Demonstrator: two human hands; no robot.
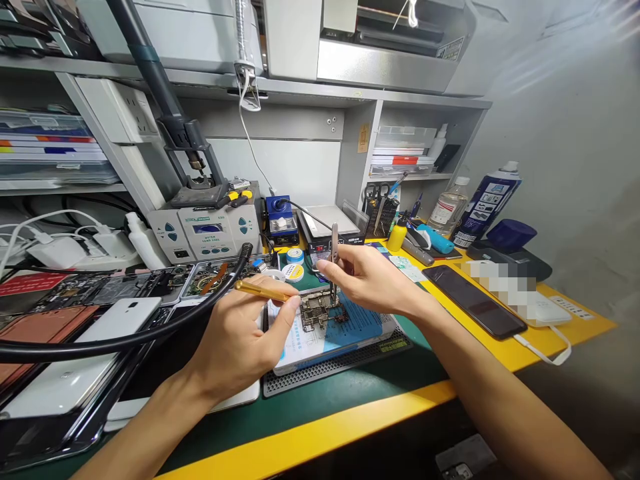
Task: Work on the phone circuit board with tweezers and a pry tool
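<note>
My left hand (250,330) is closed round a brass-coloured, pen-like tool (263,291), its front end hidden behind my thumb and fingers. Tweezers (334,243) stand nearly upright in the pinch of my right hand (367,273), tips pointing down at a phone circuit board (320,313). Whether the tips touch the board I cannot tell. The board lies on a white and blue box or book (350,333), which rests on a dark perforated mat (340,367).
Opened phones and a white phone (90,360) lie at the left, with a thick black hose (175,328) crossing above them. Behind stands a grey hot-air station (205,230). On the right are a black phone (473,300), a yellow bottle (397,235) and a spray can (485,207).
</note>
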